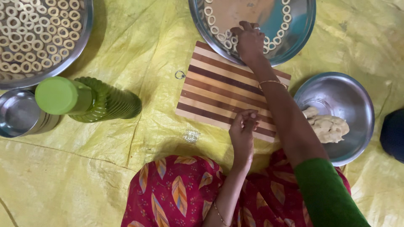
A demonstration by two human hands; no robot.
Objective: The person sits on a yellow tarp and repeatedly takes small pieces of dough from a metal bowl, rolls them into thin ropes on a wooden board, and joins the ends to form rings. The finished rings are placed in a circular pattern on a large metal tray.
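1. Far left, top corner: a wide steel tray (82,38) packed with small pale dough rings (38,33), row on row, smooth and round.
2. Below it sits a small empty steel bowl (17,113), shiny, partly under the bottle's cap.
3. Next, a green ribbed plastic bottle (105,101) lies tilted toward the camera, its flat lighter-green cap (57,96) nearest us; no label shows from here.
4. All of it rests on a crinkled yellow plastic sheet (139,50) spread over the floor.
5. A tiny glittery object (192,135) lies on the sheet just below the board; too small to tell what.
6. Centre: a striped wooden cutting board (214,84), light and dark bands, with a metal ring (180,75) at its left edge.
7. The left hand (243,126) rests at the board's near edge, fingers curled loosely together; whether it pinches anything I cannot tell.
8. The right hand (249,40), a thin bangle on its wrist, reaches over the board into a second steel tray (301,29), fingertips pressed together down among the dough rings lining its rim (229,42).
9. Right: a steel bowl (357,96) holding a lump of pale, rough dough (328,126), beside the green-sleeved right arm.
10. Bottom: red cloth with a leaf print (176,193) over the person's lap.
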